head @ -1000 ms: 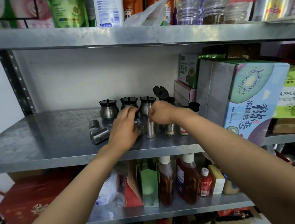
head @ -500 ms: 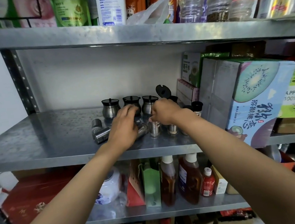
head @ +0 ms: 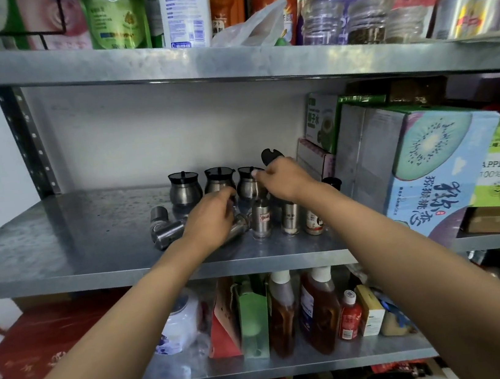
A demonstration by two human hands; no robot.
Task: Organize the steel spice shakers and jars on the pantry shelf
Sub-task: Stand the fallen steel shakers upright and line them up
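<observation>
Where hands (head: pixel 211 217) overlap, shakers (head: pixel 238 228) half-hidden

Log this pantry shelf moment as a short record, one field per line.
place: metal middle shelf
round steel jars: three in a row at the back, leftmost
fourth jar lid: black lid tipped up behind the right hand
upright shakers: labelled shaker with two more to its right
fallen shakers: two lying on their sides, one at
left hand: over a tilted shaker, grip hidden
right hand: fingers pinched at the third jar's rim
right side: kiwi drink carton
</observation>
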